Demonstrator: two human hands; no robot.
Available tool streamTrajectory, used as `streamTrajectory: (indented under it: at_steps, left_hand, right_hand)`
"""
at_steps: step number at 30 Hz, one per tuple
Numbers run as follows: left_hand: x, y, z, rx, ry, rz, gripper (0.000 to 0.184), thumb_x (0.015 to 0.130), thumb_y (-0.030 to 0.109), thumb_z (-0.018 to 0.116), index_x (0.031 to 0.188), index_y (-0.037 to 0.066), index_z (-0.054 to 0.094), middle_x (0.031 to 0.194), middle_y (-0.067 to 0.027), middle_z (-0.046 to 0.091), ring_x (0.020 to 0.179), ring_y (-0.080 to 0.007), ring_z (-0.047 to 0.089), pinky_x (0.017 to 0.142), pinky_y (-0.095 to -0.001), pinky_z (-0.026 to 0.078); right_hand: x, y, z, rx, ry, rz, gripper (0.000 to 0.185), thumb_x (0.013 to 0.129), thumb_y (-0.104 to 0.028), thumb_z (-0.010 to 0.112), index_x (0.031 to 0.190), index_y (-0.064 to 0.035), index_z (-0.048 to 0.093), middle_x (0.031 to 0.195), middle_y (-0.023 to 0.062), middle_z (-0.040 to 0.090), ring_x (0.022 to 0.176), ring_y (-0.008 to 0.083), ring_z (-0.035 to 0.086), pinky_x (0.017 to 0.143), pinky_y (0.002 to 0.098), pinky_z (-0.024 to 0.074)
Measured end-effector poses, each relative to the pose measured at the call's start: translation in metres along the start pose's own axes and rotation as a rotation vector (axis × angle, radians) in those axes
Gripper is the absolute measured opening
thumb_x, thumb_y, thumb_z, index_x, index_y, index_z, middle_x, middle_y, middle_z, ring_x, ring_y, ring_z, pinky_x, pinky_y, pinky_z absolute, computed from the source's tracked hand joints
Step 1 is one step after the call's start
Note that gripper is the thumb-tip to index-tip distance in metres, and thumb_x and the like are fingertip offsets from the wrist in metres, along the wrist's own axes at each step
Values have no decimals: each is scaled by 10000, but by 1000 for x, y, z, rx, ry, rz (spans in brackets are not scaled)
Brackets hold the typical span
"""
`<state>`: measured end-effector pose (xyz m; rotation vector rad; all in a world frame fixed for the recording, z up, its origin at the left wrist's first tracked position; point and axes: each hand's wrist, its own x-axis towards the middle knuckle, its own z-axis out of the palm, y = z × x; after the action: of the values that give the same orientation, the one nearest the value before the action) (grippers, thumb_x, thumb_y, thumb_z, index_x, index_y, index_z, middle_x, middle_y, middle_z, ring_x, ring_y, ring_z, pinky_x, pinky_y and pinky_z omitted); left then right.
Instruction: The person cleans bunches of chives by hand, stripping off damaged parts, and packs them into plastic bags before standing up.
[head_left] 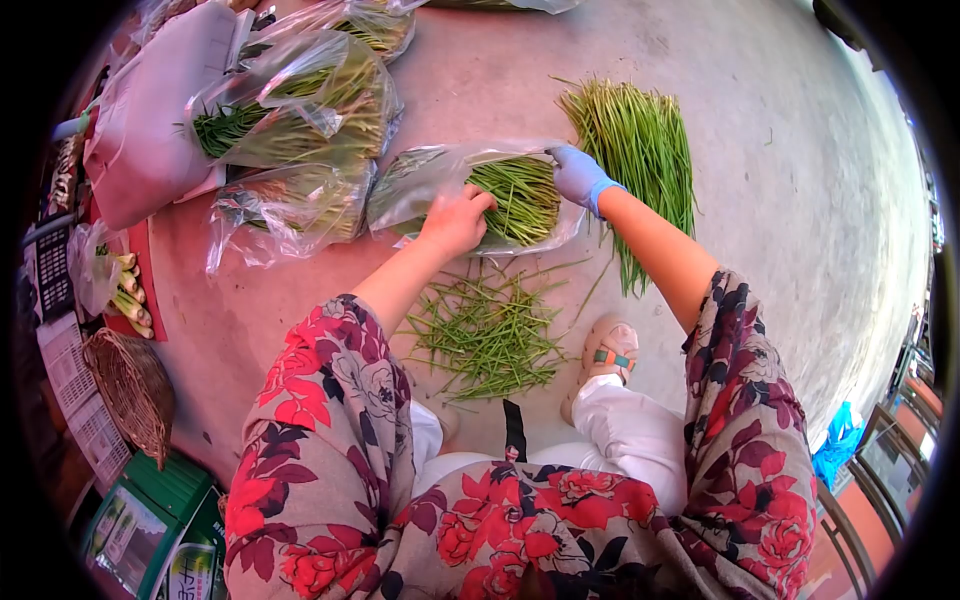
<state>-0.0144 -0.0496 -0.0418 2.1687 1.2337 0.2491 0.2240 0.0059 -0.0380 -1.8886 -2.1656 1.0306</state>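
Note:
A clear plastic bag [410,190] lies on the floor in front of me, with a bundle of green stalks [520,205] inside its open right end. My bare left hand [458,218] is at the bag's near side, its fingers curled at the plastic beside the stalks. My right hand [578,178], in a blue glove, has its fingertips closed on the bag's rim at the right end. A larger loose bundle of long green stalks [635,150] lies to the right. Short cut pieces [490,335] are scattered nearer my feet.
More filled plastic bags [300,120] lie at the left beside a pinkish container [160,110]. Farther left are a wicker basket [130,390], a green box [150,520] and some pale stalks [130,295]. A blue bag [838,445] and metal frames stand at the lower right.

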Motion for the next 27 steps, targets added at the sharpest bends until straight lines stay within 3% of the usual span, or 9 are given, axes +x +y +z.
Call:
streamTrajectory:
  at_steps: [5, 8, 12, 17, 18, 21, 24, 25, 27]
  left_hand:
    - [-1, 1, 4, 31, 33, 20, 271, 765, 77, 522, 1020, 140, 588, 1113, -70, 530, 982, -288, 545, 798, -398, 472]
    - [1, 5, 3, 35, -2, -11, 312, 758, 80, 528, 1057, 141, 592, 1130, -73, 528, 1017, -280, 537, 830, -387, 472]
    - [2, 6, 3, 83, -92, -11, 426, 750, 72, 525, 1168, 150, 545, 1234, -102, 473, 1107, -299, 488, 885, -390, 456]
    - [14, 1, -2, 22, -92, -123, 639, 738, 38, 491, 1348, 193, 382, 1404, -160, 306, 1271, -337, 341, 1001, -405, 374]
    - [23, 2, -14, -78, -153, -221, 744, 731, 45, 474, 1410, 260, 256, 1478, -101, 192, 1274, -328, 349, 1006, -417, 366]
    - [41, -23, -20, -271, 181, -154, 622, 724, 49, 482, 1330, 178, 423, 1389, -129, 371, 1236, -304, 406, 989, -365, 386]
    - [47, -31, -42, -478, 144, -159, 452, 729, 60, 480, 1167, 122, 576, 1239, -127, 519, 1133, -304, 494, 936, -366, 422]
    - [45, -25, -49, -402, 117, -186, 401, 732, 66, 481, 1113, 113, 596, 1193, -121, 540, 1094, -301, 512, 914, -368, 433]
    - [33, -9, -56, -253, 61, -239, 308, 738, 77, 484, 1006, 96, 635, 1100, -107, 582, 1018, -294, 549, 869, -372, 454]
  right_hand:
    - [-1, -4, -2, 147, 31, -23, 258, 788, -148, 516, 972, -27, 651, 977, 202, 632, 929, 353, 599, 851, 386, 460]
    - [-7, -24, -8, -39, -132, 59, 254, 791, -220, 583, 949, -34, 655, 935, 166, 646, 887, 314, 612, 809, 374, 472]
    - [-10, -16, 20, -222, -138, -64, 236, 782, -243, 597, 932, -73, 664, 903, 168, 641, 836, 323, 616, 763, 398, 480]
    - [13, -15, 18, -109, 193, -21, 225, 793, -200, 565, 947, -59, 649, 923, 174, 636, 855, 342, 610, 777, 431, 475]
    - [13, -21, 12, -60, 234, -6, 217, 792, -195, 553, 930, -64, 659, 909, 176, 640, 855, 339, 612, 787, 432, 473]
    - [8, -31, 2, -100, 219, -127, 230, 790, -222, 559, 936, -78, 664, 945, 163, 637, 868, 339, 606, 791, 432, 472]
    - [-14, -45, 2, -290, 218, -431, 291, 776, -285, 596, 987, -91, 643, 1026, 135, 604, 893, 337, 586, 783, 430, 472]
    - [-23, -49, 3, -363, 229, -546, 321, 770, -309, 610, 1008, -96, 634, 1054, 125, 589, 903, 335, 579, 780, 429, 472]
    - [-28, -46, 11, -453, 121, -456, 408, 728, -321, 667, 1047, -77, 597, 1106, 117, 545, 933, 328, 563, 779, 424, 472]
